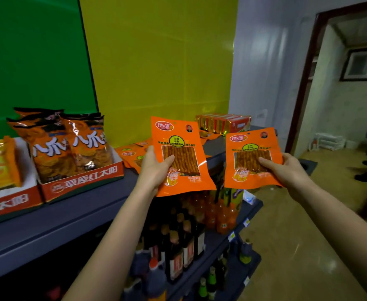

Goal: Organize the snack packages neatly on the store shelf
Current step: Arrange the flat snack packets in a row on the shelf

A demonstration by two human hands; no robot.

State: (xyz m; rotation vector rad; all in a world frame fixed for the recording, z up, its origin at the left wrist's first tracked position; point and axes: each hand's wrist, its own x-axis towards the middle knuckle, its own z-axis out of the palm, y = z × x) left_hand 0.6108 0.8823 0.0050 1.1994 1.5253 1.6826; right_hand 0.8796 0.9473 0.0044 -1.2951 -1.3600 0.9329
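Note:
I hold two flat orange snack packets upright in front of the top shelf (74, 205). My left hand (156, 168) grips the left packet (179, 146) by its lower left side, thumb across the clear window. My right hand (284, 168) grips the right packet (252, 148) by its lower right side, thumb on the front. More packets of the same kind (132, 155) lie in a loose pile on the shelf behind the left packet, partly hidden by it.
A red display carton (84, 181) with upright orange chip bags (69, 144) stands at the left, beside another carton (6, 203). Red and gold boxes (223, 122) sit at the shelf's far end. Bottles (200, 224) fill the lower shelves. A doorway (341, 105) opens on the right.

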